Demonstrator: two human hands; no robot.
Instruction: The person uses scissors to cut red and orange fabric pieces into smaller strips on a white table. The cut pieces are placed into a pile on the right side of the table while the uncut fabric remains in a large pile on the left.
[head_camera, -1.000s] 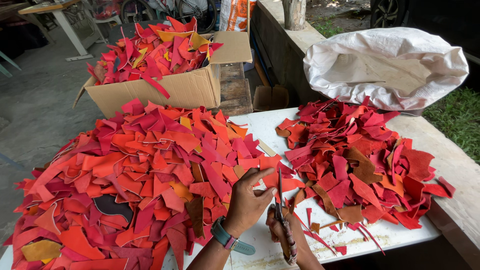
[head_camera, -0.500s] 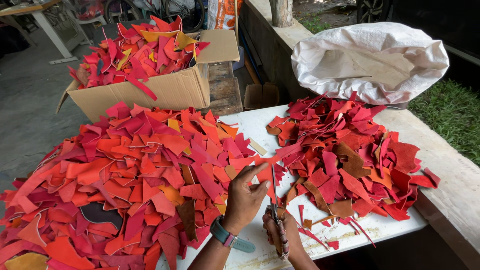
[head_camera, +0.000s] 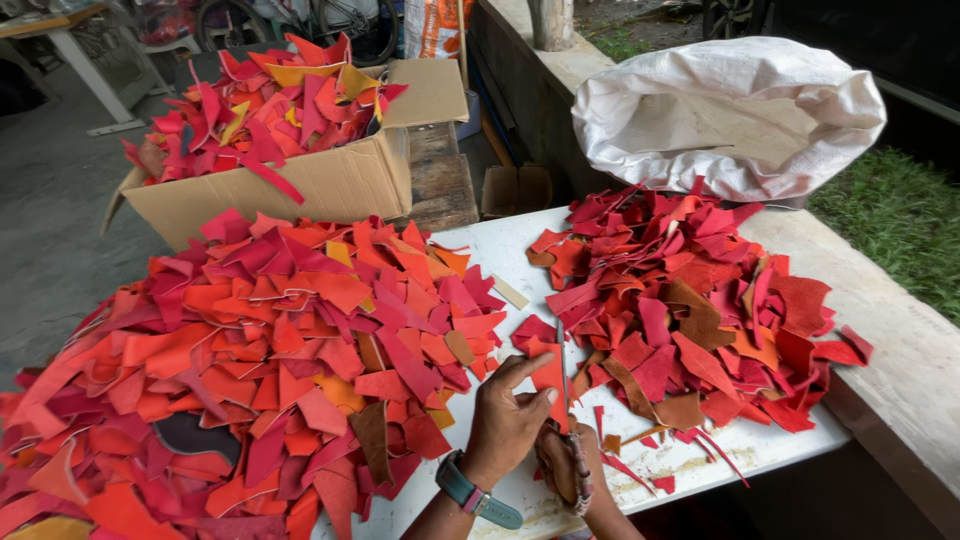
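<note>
My left hand (head_camera: 505, 425), a watch on its wrist, pinches a red leather scrap (head_camera: 548, 372) near the front edge of the white table (head_camera: 690, 465). Just right of it, my right hand (head_camera: 565, 470) grips scissors (head_camera: 570, 420) whose blades point away from me along the scrap's right edge. A big heap of red and orange scraps (head_camera: 260, 370) lies to the left of my hands. A smaller heap (head_camera: 690, 300) lies to their right.
A cardboard box (head_camera: 300, 180) full of similar scraps stands behind the left heap. A white sack (head_camera: 730, 115) rests on the concrete ledge (head_camera: 900, 380) at the back right. Thin red offcuts (head_camera: 650, 470) lie by my hands. Grass borders the far right.
My view has shifted slightly. Both hands stay in place at the table's front, with the scissors working along the same red scrap.
</note>
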